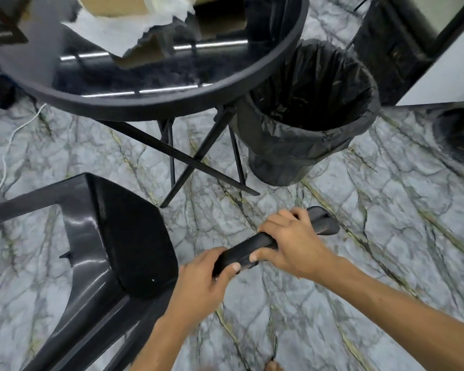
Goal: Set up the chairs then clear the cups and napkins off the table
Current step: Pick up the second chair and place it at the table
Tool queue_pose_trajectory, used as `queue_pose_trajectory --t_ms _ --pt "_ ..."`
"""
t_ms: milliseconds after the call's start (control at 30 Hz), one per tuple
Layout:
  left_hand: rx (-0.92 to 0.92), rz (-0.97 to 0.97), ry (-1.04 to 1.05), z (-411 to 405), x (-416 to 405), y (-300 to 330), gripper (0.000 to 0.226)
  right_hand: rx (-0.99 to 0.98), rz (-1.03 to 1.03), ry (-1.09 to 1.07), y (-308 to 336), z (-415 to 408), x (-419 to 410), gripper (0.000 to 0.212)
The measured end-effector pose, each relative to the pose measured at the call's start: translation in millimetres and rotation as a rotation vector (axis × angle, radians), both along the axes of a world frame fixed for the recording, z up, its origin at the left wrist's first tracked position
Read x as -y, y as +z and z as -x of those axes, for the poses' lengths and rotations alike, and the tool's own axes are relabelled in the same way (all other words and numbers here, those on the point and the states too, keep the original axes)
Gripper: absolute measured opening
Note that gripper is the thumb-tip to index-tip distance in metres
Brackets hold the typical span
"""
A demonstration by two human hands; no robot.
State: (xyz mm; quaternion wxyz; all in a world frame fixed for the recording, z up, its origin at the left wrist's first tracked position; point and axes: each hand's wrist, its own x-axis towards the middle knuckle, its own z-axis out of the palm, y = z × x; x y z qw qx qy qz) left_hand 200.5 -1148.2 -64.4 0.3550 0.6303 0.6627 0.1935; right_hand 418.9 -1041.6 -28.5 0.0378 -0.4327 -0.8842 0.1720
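Gripping one black chair [113,245] by its leg [276,242], both hands are closed tight around it: the left hand [201,279] near, the right hand [292,247] just past it. The chair lies tipped over on the floor, near left. It is not standing yet. Far off, napkins [113,28] wait on the table [172,100], beside a bin [306,113].

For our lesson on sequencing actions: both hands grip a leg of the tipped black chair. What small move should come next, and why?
Probably swing the chair upright by its leg: left hand and right hand both hold it, and the chair lies tipped beside the table.
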Motion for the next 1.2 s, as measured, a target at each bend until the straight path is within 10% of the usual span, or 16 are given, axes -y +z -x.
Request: queue_pose_trajectory --t_ms 400,633,1200 --pt "0.281 -0.179 0.171 8.5 38.9 143.8 0.024 0.154 -0.257 0.08 204.4 7.2 7.9 0.061" --pt "0.26 -0.106 0.227 28.6 72.1 179.7 0.023 -0.125 0.156 -0.021 264.9 0.6 18.7 0.039" --pt "0.191 -0.307 0.298 43.4 103.1 261.1 0.026 -0.267 0.193 0.24 340.8 78.0 55.7 0.036"
